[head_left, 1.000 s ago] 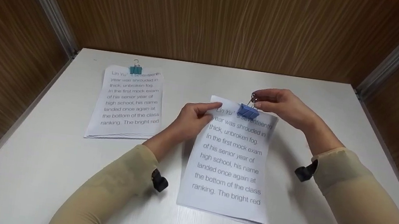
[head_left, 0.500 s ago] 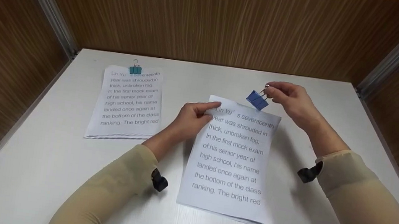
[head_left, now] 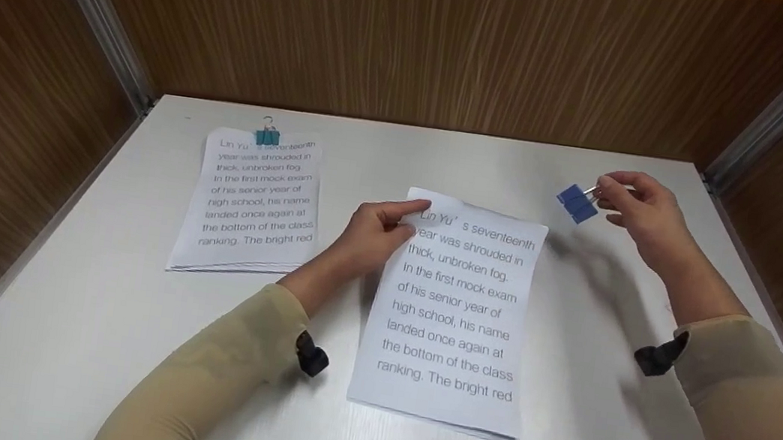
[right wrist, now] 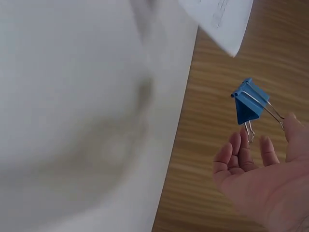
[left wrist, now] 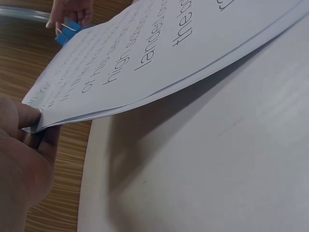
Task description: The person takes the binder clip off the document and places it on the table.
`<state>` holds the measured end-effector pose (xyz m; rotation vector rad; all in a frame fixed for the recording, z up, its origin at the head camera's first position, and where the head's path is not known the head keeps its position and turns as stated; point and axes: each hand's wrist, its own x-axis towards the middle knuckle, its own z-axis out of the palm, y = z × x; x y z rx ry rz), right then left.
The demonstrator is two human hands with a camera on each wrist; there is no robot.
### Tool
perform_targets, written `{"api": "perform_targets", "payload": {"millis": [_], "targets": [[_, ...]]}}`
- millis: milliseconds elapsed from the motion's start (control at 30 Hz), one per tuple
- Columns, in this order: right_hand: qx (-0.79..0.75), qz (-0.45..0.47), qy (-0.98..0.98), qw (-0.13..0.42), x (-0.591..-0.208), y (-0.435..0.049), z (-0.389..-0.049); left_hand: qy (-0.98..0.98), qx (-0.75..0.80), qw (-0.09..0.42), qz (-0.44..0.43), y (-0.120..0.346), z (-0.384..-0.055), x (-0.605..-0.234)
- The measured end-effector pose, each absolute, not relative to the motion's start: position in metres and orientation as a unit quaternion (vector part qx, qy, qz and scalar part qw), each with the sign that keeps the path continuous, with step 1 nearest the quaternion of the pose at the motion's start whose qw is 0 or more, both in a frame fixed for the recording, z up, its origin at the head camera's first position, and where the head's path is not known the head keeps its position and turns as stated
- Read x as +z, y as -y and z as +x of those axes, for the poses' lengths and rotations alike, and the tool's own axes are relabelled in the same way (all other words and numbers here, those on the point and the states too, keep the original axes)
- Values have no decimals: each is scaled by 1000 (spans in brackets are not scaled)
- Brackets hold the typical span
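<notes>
A stack of printed sheets is tilted up off the table at its top end. My left hand pinches its upper left corner between thumb and fingers; the left wrist view shows the stack's edge raised with a shadow under it. To the right of the stack, in the air, is a blue binder clip. My right hand holds it by its wire handles. In the right wrist view the clip hangs apart from the paper, its two handles spread between thumb and fingers.
A second stack of printed sheets lies at the left of the white table, with a teal binder clip on its top edge. Wooden panels wall in the back and sides.
The blue binder clip has come off the stack's top edge. My right hand has carried it up and to the right. My left hand keeps its pinch on the corner, nearly unmoved.
</notes>
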<state>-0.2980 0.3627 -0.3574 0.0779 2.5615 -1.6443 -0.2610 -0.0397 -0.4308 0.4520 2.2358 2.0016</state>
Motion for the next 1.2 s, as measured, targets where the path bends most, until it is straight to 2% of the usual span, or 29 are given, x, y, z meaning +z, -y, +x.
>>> {"api": "perform_targets", "payload": {"millis": [200, 500, 1200], "targets": [[-525, 48, -849, 39, -367, -393, -295, -733, 661, 58, 152, 42, -260, -431], [-509, 82, -855, 59, -379, -421, -291, -738, 657, 57, 142, 43, -260, -433], [-474, 128, -867, 81, -411, -464, -284, -735, 665, 65, 115, 41, -261, -431]]}}
